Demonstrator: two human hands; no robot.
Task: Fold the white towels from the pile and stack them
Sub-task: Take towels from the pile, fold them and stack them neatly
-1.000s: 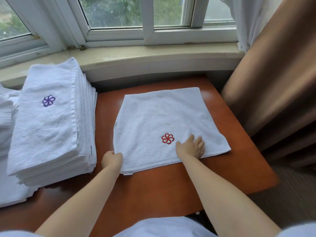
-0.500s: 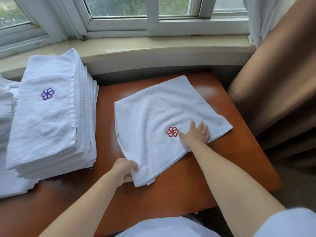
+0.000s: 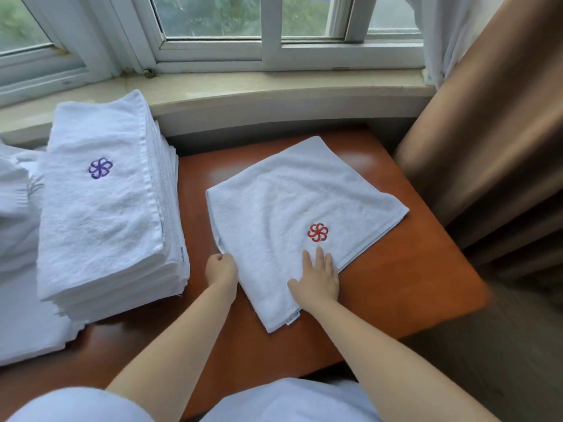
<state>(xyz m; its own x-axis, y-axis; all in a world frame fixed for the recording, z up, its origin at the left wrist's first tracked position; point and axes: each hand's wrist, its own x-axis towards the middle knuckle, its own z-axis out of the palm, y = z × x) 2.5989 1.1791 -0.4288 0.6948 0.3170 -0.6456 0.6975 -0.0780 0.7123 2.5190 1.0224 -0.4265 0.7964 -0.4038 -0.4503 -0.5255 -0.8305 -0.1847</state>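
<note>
Rotated since the earlier frames, the white terry towel with a red pinwheel emblem (image 3: 292, 214) now lies diagonally on the reddish-brown wooden desk (image 3: 396, 287), one corner pointing toward the person. The left hand (image 3: 221, 268) is curled and grips the towel's left edge; the right hand (image 3: 316, 280) rests flat, fingers extended, on the cloth just below the emblem. To the left stands the tall stack of folded white towels topped by a purple emblem (image 3: 100, 193), well apart from the working towel. Risk: an uneven pull by the left hand could bunch the layers and misalign edges. Risk: the near corner sits close to the desk's front, so further sliding could let it droop over.
</note>
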